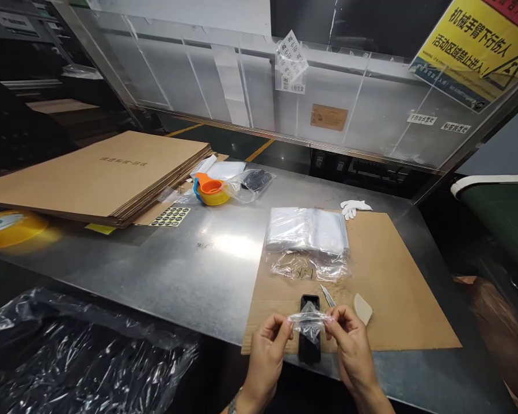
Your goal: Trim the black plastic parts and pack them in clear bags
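Between my two hands a small clear plastic bag (pixel 308 323) is stretched out, pinched at both ends. My left hand (pixel 268 351) is closed on its left end, thumb against the fingers. The right end is pinched by my right hand (pixel 349 339). Directly below the bag, partly hidden by it, a black oblong case (pixel 309 351) lies on the cardboard sheet (pixel 397 276). Just beyond my right hand lie slim metal tweezers (pixel 327 295), their near end partly covered, and a beige rounded piece (pixel 363 309). A stack of clear plastic bags (pixel 306 233) lies farther back.
Stacked flat cardboard (pixel 125 172) covers the table's left back, beside a yellow tape roll (pixel 15 227). An orange tape dispenser (pixel 211 188), a sticker sheet (pixel 170 217) and a white glove (pixel 354 207) are on the metal table (pixel 190 276). A clear panel (pixel 246 86) rises behind.
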`<action>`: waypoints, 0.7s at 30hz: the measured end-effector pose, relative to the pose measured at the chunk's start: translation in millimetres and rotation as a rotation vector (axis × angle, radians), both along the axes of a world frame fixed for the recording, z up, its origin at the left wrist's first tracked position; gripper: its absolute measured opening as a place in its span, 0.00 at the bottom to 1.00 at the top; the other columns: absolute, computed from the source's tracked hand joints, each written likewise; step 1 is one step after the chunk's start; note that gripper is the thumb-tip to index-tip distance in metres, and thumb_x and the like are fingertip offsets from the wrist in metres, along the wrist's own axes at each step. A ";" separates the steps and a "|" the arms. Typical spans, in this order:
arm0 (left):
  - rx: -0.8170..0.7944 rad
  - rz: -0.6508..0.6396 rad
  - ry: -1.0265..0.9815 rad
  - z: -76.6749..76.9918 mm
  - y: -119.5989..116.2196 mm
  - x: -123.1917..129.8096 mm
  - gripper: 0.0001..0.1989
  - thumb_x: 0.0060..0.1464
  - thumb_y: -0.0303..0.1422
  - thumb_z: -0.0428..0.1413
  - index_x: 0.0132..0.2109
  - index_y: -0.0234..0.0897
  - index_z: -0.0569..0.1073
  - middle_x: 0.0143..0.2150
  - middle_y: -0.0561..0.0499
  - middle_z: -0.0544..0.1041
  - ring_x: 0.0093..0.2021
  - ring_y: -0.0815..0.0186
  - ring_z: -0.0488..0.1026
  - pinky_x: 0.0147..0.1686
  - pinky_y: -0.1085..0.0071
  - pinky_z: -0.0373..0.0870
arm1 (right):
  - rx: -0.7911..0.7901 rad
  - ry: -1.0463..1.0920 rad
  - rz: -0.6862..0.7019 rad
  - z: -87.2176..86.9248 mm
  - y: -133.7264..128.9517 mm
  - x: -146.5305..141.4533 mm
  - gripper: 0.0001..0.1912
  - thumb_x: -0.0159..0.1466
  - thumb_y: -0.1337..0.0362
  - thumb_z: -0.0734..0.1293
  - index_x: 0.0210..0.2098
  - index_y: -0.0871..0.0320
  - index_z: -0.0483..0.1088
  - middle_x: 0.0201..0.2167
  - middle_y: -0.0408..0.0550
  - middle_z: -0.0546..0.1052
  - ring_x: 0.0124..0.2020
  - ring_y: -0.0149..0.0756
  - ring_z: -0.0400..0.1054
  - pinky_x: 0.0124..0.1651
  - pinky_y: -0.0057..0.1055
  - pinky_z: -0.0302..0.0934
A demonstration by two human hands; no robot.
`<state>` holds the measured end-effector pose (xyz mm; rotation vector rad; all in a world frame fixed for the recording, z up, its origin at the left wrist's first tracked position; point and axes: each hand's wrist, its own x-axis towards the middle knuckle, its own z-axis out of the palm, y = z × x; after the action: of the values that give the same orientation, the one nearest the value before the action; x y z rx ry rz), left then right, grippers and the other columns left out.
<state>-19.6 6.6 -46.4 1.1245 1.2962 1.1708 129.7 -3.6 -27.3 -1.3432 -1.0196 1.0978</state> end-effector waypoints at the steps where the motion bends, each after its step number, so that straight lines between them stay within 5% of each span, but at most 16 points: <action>1: 0.087 0.038 0.103 -1.3 -1.1 -0.1 0.08 0.53 0.36 0.53 0.30 0.36 0.67 0.26 0.52 0.67 0.30 0.66 0.66 0.32 0.70 0.64 | 0.006 -0.020 -0.021 -1.7 0.0 -1.7 0.11 0.58 0.61 0.64 0.24 0.57 0.58 0.23 0.38 0.62 0.23 0.27 0.54 0.27 0.24 0.53; 2: 0.199 0.072 0.228 -1.3 -2.1 -0.2 0.06 0.52 0.34 0.54 0.35 0.35 0.68 0.32 0.49 0.70 0.34 0.63 0.67 0.36 0.67 0.65 | 0.015 -0.055 -0.015 -2.7 -0.2 -3.8 0.09 0.58 0.62 0.64 0.25 0.57 0.60 0.24 0.39 0.63 0.24 0.27 0.55 0.28 0.24 0.53; 5: 0.586 0.020 0.605 4.0 -1.9 -1.3 0.19 0.50 0.26 0.55 0.50 0.39 0.66 0.44 0.45 0.70 0.45 0.58 0.66 0.45 0.60 0.61 | 0.124 -0.321 0.157 -1.1 -0.3 -9.9 0.03 0.60 0.68 0.61 0.29 0.57 0.66 0.27 0.42 0.67 0.29 0.31 0.60 0.33 0.26 0.54; 8: 0.753 -0.184 0.708 6.6 6.6 -5.7 0.20 0.54 0.21 0.50 0.52 0.42 0.67 0.36 0.49 0.71 0.37 0.65 0.67 0.38 0.67 0.65 | 0.283 -0.613 0.306 4.4 1.2 -11.2 0.09 0.63 0.70 0.56 0.34 0.57 0.67 0.31 0.46 0.69 0.34 0.34 0.63 0.37 0.29 0.57; 13: 0.670 0.072 0.637 -14.7 30.5 -22.8 0.13 0.56 0.22 0.48 0.45 0.37 0.71 0.36 0.48 0.67 0.36 0.67 0.68 0.36 0.72 0.67 | 0.154 -0.858 0.108 -8.9 -2.8 -1.3 0.12 0.65 0.61 0.54 0.45 0.56 0.63 0.35 0.50 0.73 0.33 0.36 0.69 0.35 0.30 0.62; 17: 0.590 0.175 0.674 -37.4 37.4 -33.0 0.09 0.55 0.25 0.49 0.41 0.36 0.73 0.32 0.49 0.65 0.34 0.65 0.66 0.34 0.69 0.66 | -0.095 -1.292 0.112 -44.6 -15.9 6.6 0.17 0.64 0.55 0.54 0.31 0.58 0.68 0.21 0.52 0.73 0.21 0.45 0.69 0.21 0.34 0.57; 21: 0.506 0.137 0.708 -49.3 28.9 -34.5 0.09 0.55 0.26 0.50 0.38 0.37 0.74 0.28 0.50 0.68 0.31 0.63 0.67 0.32 0.67 0.65 | -0.096 -1.279 0.160 -61.0 -32.1 18.3 0.19 0.65 0.61 0.49 0.28 0.55 0.66 0.16 0.49 0.71 0.18 0.41 0.68 0.20 0.31 0.55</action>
<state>-54.1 35.5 -95.7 1.9690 1.6642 1.2935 148.1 -35.8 -88.3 -2.1033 -2.0013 0.2664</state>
